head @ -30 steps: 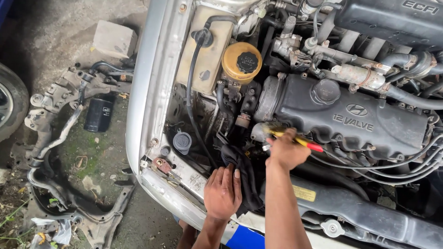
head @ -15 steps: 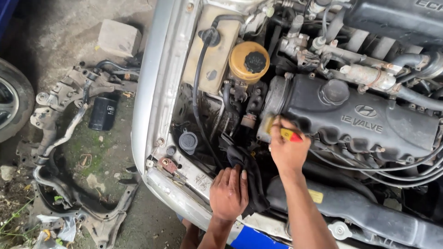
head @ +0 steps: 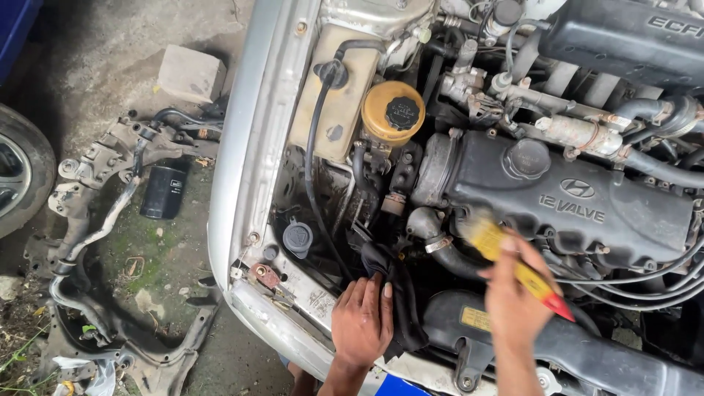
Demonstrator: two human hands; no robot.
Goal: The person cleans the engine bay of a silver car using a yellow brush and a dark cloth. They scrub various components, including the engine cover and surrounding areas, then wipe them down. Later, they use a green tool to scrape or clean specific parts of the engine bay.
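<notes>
I lean over an open car engine bay. My left hand rests flat on a dark cloth draped over the front panel. My right hand grips a yellow and red screwdriver, its yellow end blurred next to a hose clamp on the black radiator hose, just below the black valve cover.
A yellowed fluid reservoir with a black cap sits behind. The silver fender edge runs down the left. On the ground lie a black oil filter, a metal subframe, a stone block and a tyre.
My right hand has shifted down and right, and the screwdriver has swung so its yellow end points at the hose clamp. My left hand has stayed on the cloth.
</notes>
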